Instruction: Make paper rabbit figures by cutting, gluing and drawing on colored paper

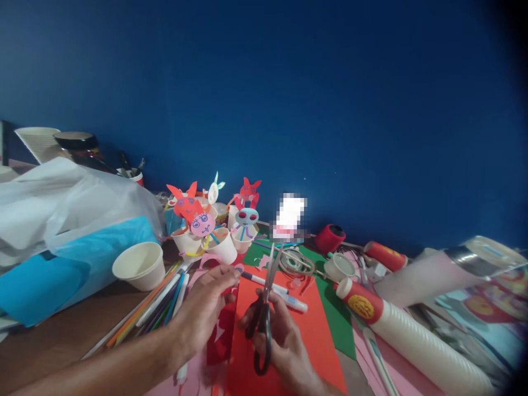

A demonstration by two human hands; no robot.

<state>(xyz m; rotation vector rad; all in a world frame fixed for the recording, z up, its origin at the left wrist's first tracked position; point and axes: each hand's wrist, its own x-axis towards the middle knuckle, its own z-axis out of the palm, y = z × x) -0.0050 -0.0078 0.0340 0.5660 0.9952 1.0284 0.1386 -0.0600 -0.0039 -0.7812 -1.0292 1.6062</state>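
Observation:
My right hand is wrapped round the black handles of a pair of scissors. Their metal blades point away from me and stand slightly apart. To the left, my left hand has its thumb and forefinger pinched together; what they hold, if anything, is too small to make out. Its fingertips are close to the dark end of a marker. Beneath both hands lies orange-red paper, with a darker red cut sheet beside it. A second marker rests behind my right hand.
Paper cups with animal-face figures stand at the back. Left are an empty-looking cup, coloured sticks and a blue package. A long stack of cups lies right, near a phone-like bright blurred patch.

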